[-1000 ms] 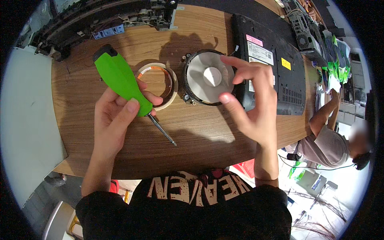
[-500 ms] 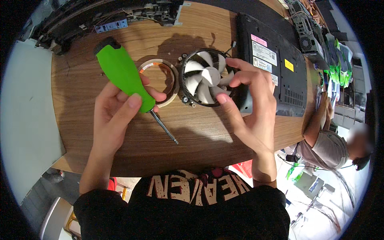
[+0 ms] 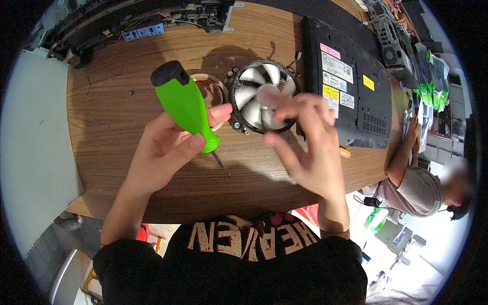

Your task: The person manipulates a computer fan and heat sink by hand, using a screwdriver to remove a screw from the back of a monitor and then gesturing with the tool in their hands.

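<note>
My left hand [image 3: 168, 150] is closed round the green handle of a screwdriver [image 3: 185, 107]. Its black butt end points up and away, and the thin metal shaft slants down to the right above the table. A round CPU cooler fan [image 3: 249, 91] with pale blades and a black finned rim lies on the table, its blades smeared by motion. Over the fan's lower right edge hovers my right hand [image 3: 315, 147], thumb and fingers apart with nothing between them. That hand is blurred, so touch with the fan cannot be made out. Behind the left fingers lies a tape roll [image 3: 223, 89], partly hidden.
A black laptop [image 3: 351, 117] lies underside up at the right. Dark machine parts [image 3: 142, 25] line the far left edge. A small orange thing [image 3: 344, 152] sits by the laptop's near edge. Another person [image 3: 414, 188] is at the table's right, near a computer case [image 3: 391, 46].
My left hand has moved right with the screwdriver, now covering more of the tape roll. My right hand has shifted left and down slightly. The fan blades have turned and look more blurred.
</note>
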Demonstrator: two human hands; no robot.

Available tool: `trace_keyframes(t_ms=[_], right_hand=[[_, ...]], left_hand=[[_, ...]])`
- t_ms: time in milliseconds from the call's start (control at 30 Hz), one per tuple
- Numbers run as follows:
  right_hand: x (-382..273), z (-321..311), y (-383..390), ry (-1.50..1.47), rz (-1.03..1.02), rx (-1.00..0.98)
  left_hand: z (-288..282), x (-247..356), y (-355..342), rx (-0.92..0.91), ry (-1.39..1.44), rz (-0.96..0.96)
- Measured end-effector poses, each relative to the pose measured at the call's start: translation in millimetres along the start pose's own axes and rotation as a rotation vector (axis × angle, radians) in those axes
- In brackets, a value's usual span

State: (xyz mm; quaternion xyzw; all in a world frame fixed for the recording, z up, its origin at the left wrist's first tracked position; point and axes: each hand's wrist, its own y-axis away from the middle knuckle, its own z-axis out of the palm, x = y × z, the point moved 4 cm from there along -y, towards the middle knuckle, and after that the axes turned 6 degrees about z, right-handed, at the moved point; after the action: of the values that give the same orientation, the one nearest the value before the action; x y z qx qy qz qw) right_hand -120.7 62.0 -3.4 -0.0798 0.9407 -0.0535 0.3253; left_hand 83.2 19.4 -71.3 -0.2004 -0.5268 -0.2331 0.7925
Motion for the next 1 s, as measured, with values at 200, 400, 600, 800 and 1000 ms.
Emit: trace_keyframes(t_ms=[200, 400, 600, 800, 1000], right_hand=[[-8.1, -21.5, 1.6, -0.054, -0.102, 0.105], [-5.6, -9.0, 0.9, 0.353, 0.036, 0.117], [-0.4, -15.2, 10.9, -0.196, 0.111, 0.189], [-0.6, -4.8, 12.0, 0.105, 0.064, 0.063], [-7.6, -16.6, 4.5, 0.111, 0.050, 0.197]], left_hand=[[-2.2, -1.3, 2.1, -0.017, 0.038, 0.022], [0.8, 0.9, 0.1, -0.014, 0.036, 0.015], [1.3, 3.5, 0.9, 0.004, -0.059, 0.007], [2.8, 3.6, -0.2, 0.002, -0.060, 0.009], [2.6, 4.0, -0.9, -0.002, -0.074, 0.011]])
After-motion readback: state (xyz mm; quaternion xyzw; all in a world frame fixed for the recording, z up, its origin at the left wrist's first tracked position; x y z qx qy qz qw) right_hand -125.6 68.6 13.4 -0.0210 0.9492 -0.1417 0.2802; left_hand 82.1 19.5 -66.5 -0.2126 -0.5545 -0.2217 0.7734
